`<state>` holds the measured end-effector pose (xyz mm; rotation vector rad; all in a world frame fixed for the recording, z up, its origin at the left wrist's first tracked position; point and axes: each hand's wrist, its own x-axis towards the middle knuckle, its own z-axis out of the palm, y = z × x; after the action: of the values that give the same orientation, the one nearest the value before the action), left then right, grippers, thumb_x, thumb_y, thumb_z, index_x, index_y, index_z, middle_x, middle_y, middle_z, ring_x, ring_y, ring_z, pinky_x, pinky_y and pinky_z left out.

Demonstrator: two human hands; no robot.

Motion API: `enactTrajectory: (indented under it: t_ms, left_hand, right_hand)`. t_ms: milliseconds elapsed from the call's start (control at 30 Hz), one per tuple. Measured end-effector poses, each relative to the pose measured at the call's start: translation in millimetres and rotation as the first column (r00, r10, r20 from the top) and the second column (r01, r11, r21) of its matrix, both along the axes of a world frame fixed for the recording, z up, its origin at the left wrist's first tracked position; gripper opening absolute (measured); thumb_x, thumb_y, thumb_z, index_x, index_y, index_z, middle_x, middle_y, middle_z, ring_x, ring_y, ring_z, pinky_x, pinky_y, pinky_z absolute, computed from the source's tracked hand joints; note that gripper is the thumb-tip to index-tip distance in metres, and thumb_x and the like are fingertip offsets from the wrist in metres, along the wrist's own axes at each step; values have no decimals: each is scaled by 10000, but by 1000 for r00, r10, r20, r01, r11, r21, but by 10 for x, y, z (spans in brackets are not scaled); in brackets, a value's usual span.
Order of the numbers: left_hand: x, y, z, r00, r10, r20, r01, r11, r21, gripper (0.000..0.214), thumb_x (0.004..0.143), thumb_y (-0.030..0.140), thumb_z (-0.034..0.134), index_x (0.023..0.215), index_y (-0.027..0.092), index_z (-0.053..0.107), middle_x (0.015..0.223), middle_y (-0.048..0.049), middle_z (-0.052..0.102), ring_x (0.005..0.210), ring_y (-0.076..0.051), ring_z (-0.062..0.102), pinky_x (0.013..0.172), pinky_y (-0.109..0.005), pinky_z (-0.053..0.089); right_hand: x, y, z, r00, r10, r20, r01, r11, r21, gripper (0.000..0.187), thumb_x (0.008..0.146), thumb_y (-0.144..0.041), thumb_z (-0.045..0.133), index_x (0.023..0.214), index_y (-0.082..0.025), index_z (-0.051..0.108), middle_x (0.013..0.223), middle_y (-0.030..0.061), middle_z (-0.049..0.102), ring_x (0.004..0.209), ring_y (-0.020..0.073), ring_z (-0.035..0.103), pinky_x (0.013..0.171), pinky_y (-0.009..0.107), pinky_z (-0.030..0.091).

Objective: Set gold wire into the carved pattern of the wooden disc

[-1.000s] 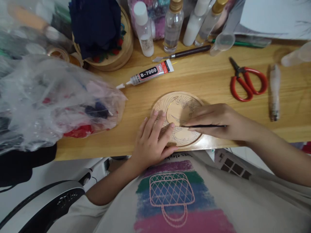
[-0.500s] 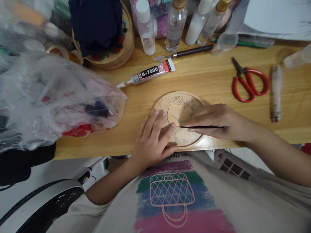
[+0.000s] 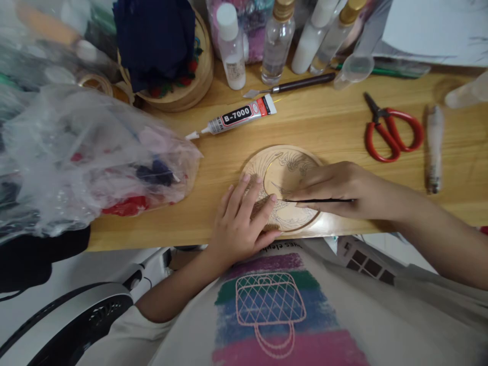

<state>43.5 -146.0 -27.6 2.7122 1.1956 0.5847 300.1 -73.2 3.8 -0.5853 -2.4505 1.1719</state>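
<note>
A round wooden disc (image 3: 284, 170) with a line drawing lies near the front edge of the wooden table (image 3: 328, 129). My left hand (image 3: 238, 223) lies flat on the disc's left part, fingers spread, holding it down. My right hand (image 3: 335, 188) rests on the disc's right part and pinches a thin black tool (image 3: 324, 200) that points left, its tip over the drawing.
A B-7000 glue tube (image 3: 236, 116) lies behind the disc. Red scissors (image 3: 392, 132) and a pale wrapped stick (image 3: 433, 147) lie at the right. Several bottles (image 3: 276, 43), a dark-handled spatula (image 3: 297, 84) and a round wooden box (image 3: 179, 76) stand at the back. A plastic bag of fabric scraps (image 3: 84, 152) fills the left.
</note>
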Motion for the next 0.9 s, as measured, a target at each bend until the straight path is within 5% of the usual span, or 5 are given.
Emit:
enactTrajectory:
  t_ms: [767, 900]
  left_hand:
    - [-60, 37, 16, 997, -6, 83, 20, 986, -167, 577, 961, 472, 531, 1415, 118, 494, 1490, -238, 420, 1453, -367, 343, 1148, -540, 348]
    - [-50, 30, 12, 996, -50, 69, 59, 988, -140, 550, 952, 514, 550, 1399, 195, 537, 1552, -192, 360, 1466, -385, 316, 1154, -558, 323]
  right_hand:
    - [5, 10, -18, 1000, -20, -23, 20, 999, -32, 225, 1007, -237, 502, 1102, -149, 686, 963, 95, 753, 901, 136, 683, 827, 248, 481]
    - [5, 4, -15, 999, -19, -28, 18, 999, -40, 233, 994, -211, 522, 1153, -138, 677, 970, 96, 751, 915, 141, 682, 837, 248, 478]
